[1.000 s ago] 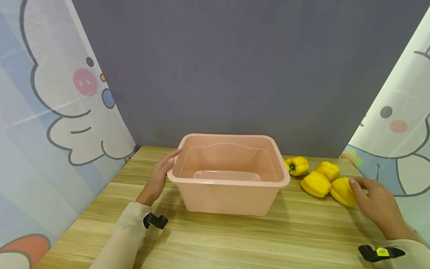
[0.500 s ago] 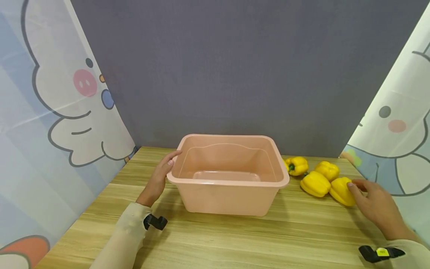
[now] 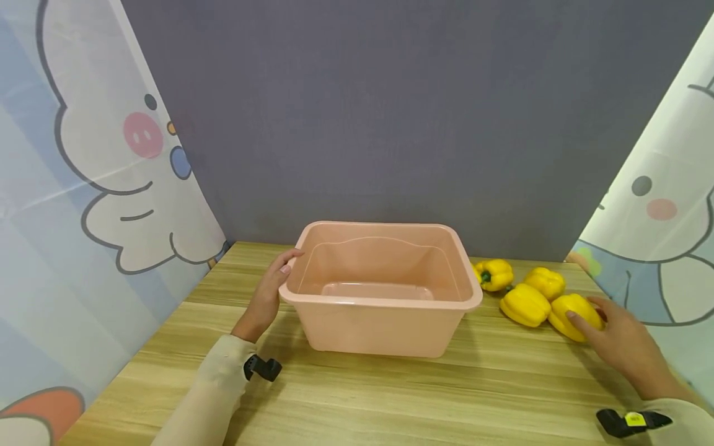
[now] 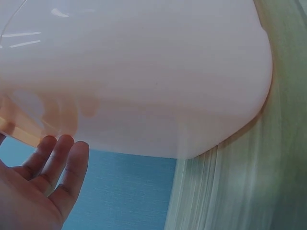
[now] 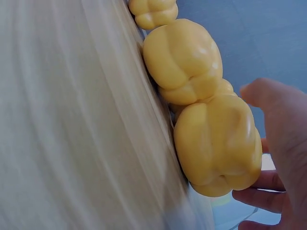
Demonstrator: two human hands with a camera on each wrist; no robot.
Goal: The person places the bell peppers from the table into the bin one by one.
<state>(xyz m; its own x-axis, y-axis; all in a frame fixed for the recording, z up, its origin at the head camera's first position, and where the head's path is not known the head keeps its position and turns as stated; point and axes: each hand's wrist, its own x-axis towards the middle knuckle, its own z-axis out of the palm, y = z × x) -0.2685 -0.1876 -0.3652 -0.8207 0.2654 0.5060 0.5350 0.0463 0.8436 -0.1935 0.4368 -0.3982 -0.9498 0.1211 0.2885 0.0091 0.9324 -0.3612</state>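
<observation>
A pink plastic tub (image 3: 376,328) stands on the wooden table. My left hand (image 3: 268,291) holds its left rim, index finger and thumb at the edge. In the left wrist view, several fingers (image 4: 74,167) of that hand curve below the rim, outside the tub wall (image 4: 158,72). My right hand (image 3: 621,337) is around the nearest-right yellow bell pepper (image 3: 571,313), thumb across its front and fingers behind. In the right wrist view, the fingers (image 5: 268,179) bend round the far side of this pepper (image 5: 216,143), which rests on the table among others.
More yellow bell peppers (image 3: 525,305) lie right of the tub, and one pepper (image 3: 494,274) is close beside its wall. A grey panel (image 3: 379,124) stands behind the table (image 3: 379,396). Cartoon-printed curtains (image 3: 111,186) hang at both sides.
My right thumb has moved left and down over the pepper's front, and the hand has spread wider around it. My left hand stays at the tub's rim.
</observation>
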